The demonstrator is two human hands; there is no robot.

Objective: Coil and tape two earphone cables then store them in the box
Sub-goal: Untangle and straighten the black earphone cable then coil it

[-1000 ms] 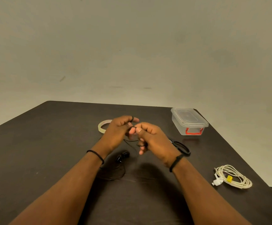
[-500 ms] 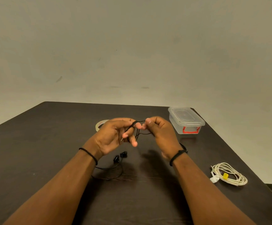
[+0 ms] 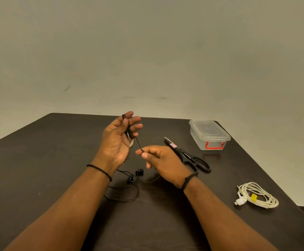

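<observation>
Black thin earphone cable (image 3: 139, 144) at frame centre is being coiled: left hand (image 3: 118, 140) holds loops round its fingers, right hand (image 3: 161, 160) pinches the strand. Next, likely another wrap; clear lidded plastic box (image 3: 209, 134) waits upper right.

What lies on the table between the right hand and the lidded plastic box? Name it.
In the head view, black-handled scissors lie on the dark table between the right hand and the plastic box, blades pointing away from the person, handles near the wrist.
</observation>
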